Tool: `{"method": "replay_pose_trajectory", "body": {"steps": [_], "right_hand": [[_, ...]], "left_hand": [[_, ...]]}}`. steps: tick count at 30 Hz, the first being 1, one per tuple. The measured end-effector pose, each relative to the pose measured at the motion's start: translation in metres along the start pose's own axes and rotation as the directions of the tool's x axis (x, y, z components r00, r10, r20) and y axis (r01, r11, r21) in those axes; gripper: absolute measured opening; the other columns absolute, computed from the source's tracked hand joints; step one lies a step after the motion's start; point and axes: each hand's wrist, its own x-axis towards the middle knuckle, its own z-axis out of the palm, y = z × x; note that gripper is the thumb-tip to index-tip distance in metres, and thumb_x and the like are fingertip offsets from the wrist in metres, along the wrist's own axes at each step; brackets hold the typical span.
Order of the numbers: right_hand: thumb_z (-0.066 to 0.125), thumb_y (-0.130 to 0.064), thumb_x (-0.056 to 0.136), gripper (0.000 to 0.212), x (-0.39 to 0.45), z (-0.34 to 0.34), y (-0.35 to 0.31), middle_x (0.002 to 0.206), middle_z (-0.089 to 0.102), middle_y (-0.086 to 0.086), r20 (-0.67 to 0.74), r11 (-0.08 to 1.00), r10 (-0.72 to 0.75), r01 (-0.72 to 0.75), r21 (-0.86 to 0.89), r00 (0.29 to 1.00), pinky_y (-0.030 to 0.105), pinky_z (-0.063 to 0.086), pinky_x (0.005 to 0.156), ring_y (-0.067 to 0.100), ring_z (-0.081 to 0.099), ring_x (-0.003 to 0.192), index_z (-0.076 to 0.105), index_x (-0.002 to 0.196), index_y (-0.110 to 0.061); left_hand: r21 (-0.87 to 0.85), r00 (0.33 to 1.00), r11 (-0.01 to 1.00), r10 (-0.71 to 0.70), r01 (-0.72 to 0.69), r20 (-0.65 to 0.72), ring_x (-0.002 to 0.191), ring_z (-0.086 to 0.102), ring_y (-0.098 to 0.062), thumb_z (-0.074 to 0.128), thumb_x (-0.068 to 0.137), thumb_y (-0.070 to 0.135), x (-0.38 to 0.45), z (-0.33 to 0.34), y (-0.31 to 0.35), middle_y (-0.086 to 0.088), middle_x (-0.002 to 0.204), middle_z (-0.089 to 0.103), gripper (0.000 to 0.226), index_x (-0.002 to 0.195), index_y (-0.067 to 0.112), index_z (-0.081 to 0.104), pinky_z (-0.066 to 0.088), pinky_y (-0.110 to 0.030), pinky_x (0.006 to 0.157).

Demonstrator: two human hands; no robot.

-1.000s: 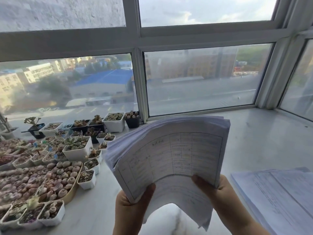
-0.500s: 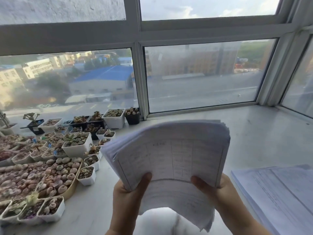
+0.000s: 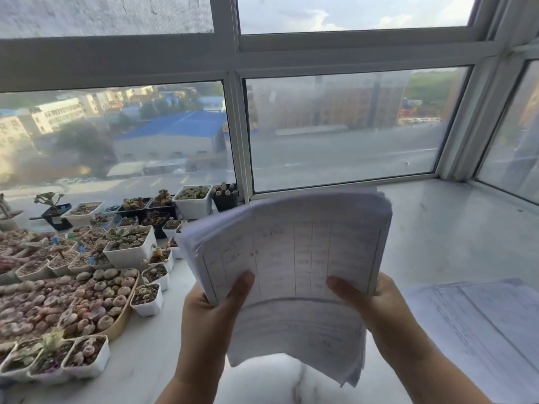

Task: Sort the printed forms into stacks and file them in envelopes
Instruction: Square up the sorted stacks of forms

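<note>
A thick bundle of printed forms (image 3: 294,246) with table grids is held up in the air in front of me, bent and folded back over itself. My left hand (image 3: 215,313) grips its lower left edge, thumb on the front sheet. My right hand (image 3: 370,304) grips its lower right edge, thumb pressed on the front. Loose lower sheets (image 3: 300,336) hang down between my wrists. A second stack of printed forms (image 3: 478,325) lies flat on the sill at the right. No envelope is in view.
A white marble windowsill (image 3: 437,228) runs under a wide window (image 3: 335,126). Several small white pots of succulents (image 3: 128,249) and a long tray of stone-like plants (image 3: 84,301) crowd the left side, close to my left hand.
The bundle has risen slightly and its top has curled further back. My left thumb has slid up onto the front sheet. The view has tilted down a little.
</note>
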Motion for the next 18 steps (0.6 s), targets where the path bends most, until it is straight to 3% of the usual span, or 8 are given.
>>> {"method": "replay_pose_trajectory", "body": {"steps": [2,4,6,8,11,13,16,18], "right_hand": [[0.085,-0.018,0.066,0.031,-0.006,-0.004,0.014,0.099,0.075,0.010,-0.031,0.998,0.058,-0.058,0.027,0.998,0.042,0.058,0.083,0.029,0.070,0.097,0.077,0.095,-0.012],[0.076,-0.015,0.066,0.025,-0.011,-0.004,0.027,0.097,0.075,0.015,-0.057,0.993,0.112,-0.109,0.053,0.992,0.041,0.057,0.083,0.035,0.068,0.100,0.077,0.090,-0.006],[0.073,-0.016,0.069,0.025,-0.012,0.001,0.030,0.096,0.074,0.017,-0.057,0.988,0.130,-0.125,0.087,0.990,0.038,0.058,0.080,0.038,0.067,0.099,0.076,0.089,-0.002],[0.073,-0.018,0.071,0.026,-0.007,0.004,0.023,0.097,0.074,0.017,-0.045,0.992,0.090,-0.086,0.090,0.995,0.037,0.059,0.079,0.038,0.069,0.097,0.076,0.092,-0.002],[0.081,-0.019,0.073,0.027,0.000,0.002,0.007,0.100,0.075,0.014,0.012,0.998,0.002,-0.003,0.066,1.000,0.035,0.059,0.081,0.030,0.071,0.094,0.076,0.098,-0.007],[0.081,-0.018,0.071,0.030,-0.002,-0.002,0.008,0.101,0.075,0.012,0.043,0.998,0.026,-0.028,0.048,0.999,0.035,0.059,0.082,0.028,0.071,0.096,0.076,0.099,-0.009],[0.080,-0.005,0.073,0.020,-0.008,-0.001,0.018,0.100,0.075,0.013,0.021,0.993,0.113,-0.114,0.037,0.993,0.044,0.056,0.087,0.029,0.069,0.098,0.078,0.091,-0.014],[0.081,-0.007,0.073,0.019,-0.007,0.003,0.017,0.098,0.075,0.014,0.005,0.991,0.131,-0.131,0.040,0.991,0.042,0.056,0.085,0.030,0.070,0.096,0.079,0.089,-0.017]], "left_hand": [[0.014,0.997,0.999,-0.048,0.047,0.066,0.082,0.071,-0.022,0.080,0.060,0.048,-0.003,-0.007,-0.009,-0.008,0.088,0.074,0.042,0.089,0.020,0.072,0.056,-0.029,0.064],[0.059,0.990,0.995,-0.090,0.084,0.104,0.089,0.070,-0.029,0.080,0.072,0.044,-0.006,-0.008,-0.019,-0.008,0.090,0.074,0.030,0.089,0.020,0.073,0.057,-0.038,0.071],[0.059,0.993,0.994,-0.096,0.092,0.069,0.091,0.068,-0.034,0.074,0.074,0.036,-0.007,-0.006,-0.024,-0.009,0.089,0.074,0.023,0.087,0.018,0.074,0.057,-0.048,0.078],[0.036,0.997,0.997,-0.070,0.069,0.033,0.088,0.069,-0.033,0.076,0.076,0.040,-0.004,-0.001,-0.018,-0.009,0.087,0.074,0.023,0.088,0.020,0.073,0.057,-0.050,0.077],[0.032,0.999,0.999,0.008,-0.009,0.036,0.084,0.071,-0.024,0.074,0.068,0.050,0.004,-0.003,-0.008,-0.005,0.089,0.074,0.035,0.092,0.026,0.072,0.058,-0.038,0.069],[0.032,0.997,0.999,0.002,-0.004,0.071,0.084,0.071,-0.019,0.074,0.062,0.053,0.007,-0.007,-0.008,-0.003,0.091,0.075,0.041,0.094,0.027,0.072,0.056,-0.029,0.065],[0.045,0.989,0.998,-0.047,0.041,0.138,0.091,0.070,-0.021,0.077,0.066,0.046,0.004,-0.007,-0.016,-0.002,0.095,0.074,0.033,0.095,0.030,0.072,0.054,-0.031,0.071],[0.017,0.992,0.999,-0.045,0.043,0.116,0.091,0.070,-0.025,0.073,0.068,0.044,0.003,-0.005,-0.020,-0.004,0.094,0.074,0.030,0.094,0.028,0.073,0.056,-0.034,0.070]]}}
